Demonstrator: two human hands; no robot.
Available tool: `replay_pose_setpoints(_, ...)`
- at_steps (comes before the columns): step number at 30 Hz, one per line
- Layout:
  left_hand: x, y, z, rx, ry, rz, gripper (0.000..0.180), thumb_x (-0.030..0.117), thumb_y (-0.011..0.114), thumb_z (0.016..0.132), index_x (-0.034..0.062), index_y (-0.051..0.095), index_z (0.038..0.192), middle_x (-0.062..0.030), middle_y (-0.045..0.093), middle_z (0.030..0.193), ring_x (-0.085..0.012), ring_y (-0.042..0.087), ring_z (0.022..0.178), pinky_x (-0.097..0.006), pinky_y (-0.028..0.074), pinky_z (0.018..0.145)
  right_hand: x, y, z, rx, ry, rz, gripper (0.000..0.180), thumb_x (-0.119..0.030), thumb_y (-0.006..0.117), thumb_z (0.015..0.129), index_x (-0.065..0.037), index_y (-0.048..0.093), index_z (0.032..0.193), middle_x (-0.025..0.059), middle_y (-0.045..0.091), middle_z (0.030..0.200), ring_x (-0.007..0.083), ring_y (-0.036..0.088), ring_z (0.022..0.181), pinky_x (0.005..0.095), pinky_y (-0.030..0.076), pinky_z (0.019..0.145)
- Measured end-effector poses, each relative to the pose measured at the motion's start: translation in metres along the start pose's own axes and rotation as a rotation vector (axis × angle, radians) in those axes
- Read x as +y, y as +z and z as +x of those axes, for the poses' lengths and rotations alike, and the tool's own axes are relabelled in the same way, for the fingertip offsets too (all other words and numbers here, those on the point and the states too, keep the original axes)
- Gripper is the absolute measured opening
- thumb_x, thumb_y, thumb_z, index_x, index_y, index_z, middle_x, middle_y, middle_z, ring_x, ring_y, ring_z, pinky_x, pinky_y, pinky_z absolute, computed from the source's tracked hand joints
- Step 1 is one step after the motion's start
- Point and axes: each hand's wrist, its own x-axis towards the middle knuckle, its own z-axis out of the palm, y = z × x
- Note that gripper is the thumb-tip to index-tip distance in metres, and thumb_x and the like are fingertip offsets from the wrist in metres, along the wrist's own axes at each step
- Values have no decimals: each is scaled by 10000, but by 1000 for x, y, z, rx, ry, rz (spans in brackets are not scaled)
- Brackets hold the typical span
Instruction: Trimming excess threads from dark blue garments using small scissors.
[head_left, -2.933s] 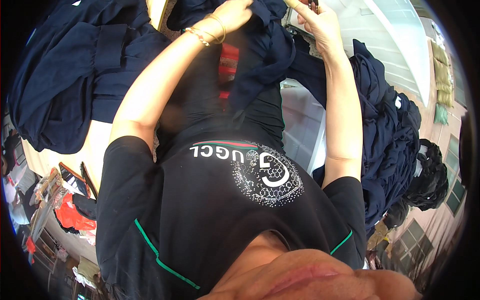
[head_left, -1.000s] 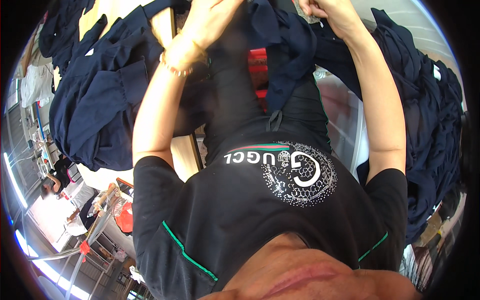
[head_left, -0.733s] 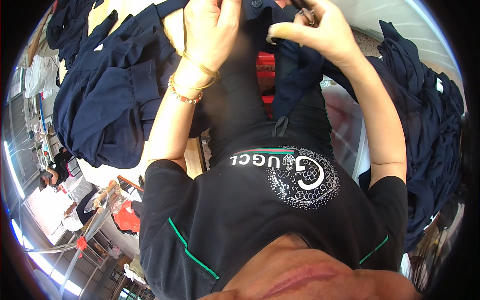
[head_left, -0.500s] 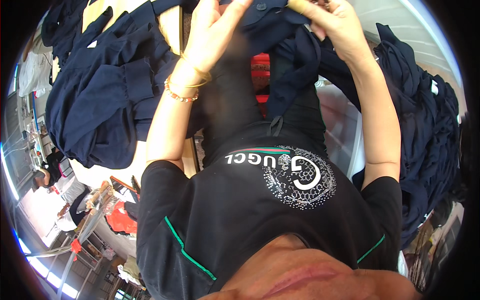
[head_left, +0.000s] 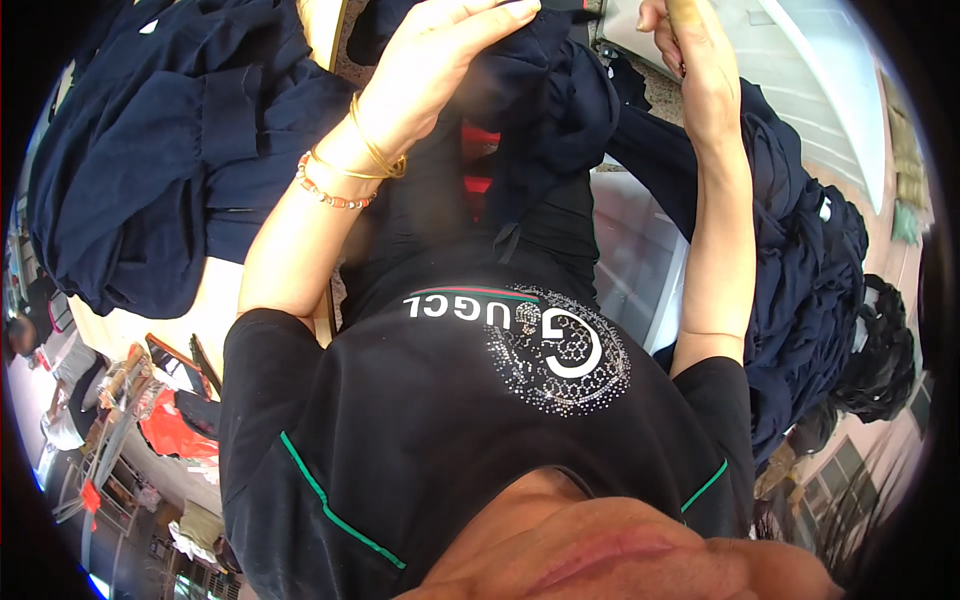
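Observation:
My left hand [head_left: 425,75], with gold bangles and a beaded bracelet at the wrist, is at the top of the view over a navy garment [head_left: 545,100]. Its fingers are pressed together against the cloth, and their tips run close to the upper edge. The garment hangs down over my lap. Off to the right and apart from that cloth is my right hand [head_left: 700,75], its fingers curled in. A yellow covering [head_left: 685,15] wraps one of its fingers. Something small and dark shows at its palm, too little of it visible to name.
A heap of navy garments [head_left: 130,170] lies on a pale wooden table [head_left: 225,300] to my left. To my right more navy garments [head_left: 800,300] are piled beside a clear plastic bin [head_left: 640,240]. A red thing [head_left: 480,160] shows between my legs.
My right hand has moved away from the garment and up to the right. My left hand stays at the cloth. The button seen earlier is out of sight, and the whole view has shifted.

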Motion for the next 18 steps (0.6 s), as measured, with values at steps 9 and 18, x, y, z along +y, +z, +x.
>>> replay_pose_setpoints(9, 7, 7, -10, 167, -187, -73, 227, 159, 584, 1062, -8, 713, 1145, -15, 722, 1071, -79, 650, 958, -228, 506, 889, -17, 24, -7, -221, -502, -638, 371, -57, 786, 864, -21, 712, 1226, 108, 626, 896, 214, 614, 744, 299, 487, 672)
replay_pose_setpoints(18, -2, 4, -10, 115, -164, -40, 233, 164, 566, 1072, -2, 716, 1140, -8, 720, 1060, -71, 642, 960, -217, 501, 885, -11, 23, -6, -255, -530, -694, 343, -92, 804, 851, -31, 731, 1181, 127, 609, 854, 252, 626, 730, 327, 496, 657)
